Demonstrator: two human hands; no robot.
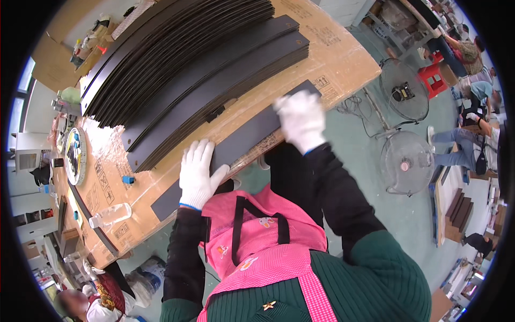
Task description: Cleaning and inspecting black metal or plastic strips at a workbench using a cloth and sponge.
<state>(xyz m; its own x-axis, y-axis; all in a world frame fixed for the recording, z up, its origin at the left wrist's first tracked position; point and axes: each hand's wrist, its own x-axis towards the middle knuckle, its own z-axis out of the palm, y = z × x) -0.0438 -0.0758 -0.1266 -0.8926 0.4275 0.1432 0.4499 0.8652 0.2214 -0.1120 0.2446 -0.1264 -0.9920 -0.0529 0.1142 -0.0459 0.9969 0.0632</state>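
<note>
A long dark grey board (244, 138) lies along the near edge of a cardboard-covered table (351, 59). My left hand (196, 174), in a white glove, rests flat on this board toward its left part, fingers stretched and thumb apart. Near the board's right end is my right hand (302, 122), also gloved in white and smeared by motion. Its fingers look curled into a fist against the board; whatever they hold, if anything, is hidden. Just beyond, a stack of similar dark boards (225, 86) with small holes at their ends stretches across the table.
On the table's left side are a small blue block (128, 180), a clear plastic bottle (111, 215), a narrow dark strip (91, 220) and a round dial-like object (75, 156). To the right stand two floor fans (406, 163) and a red stool (432, 78). Other people work farther off.
</note>
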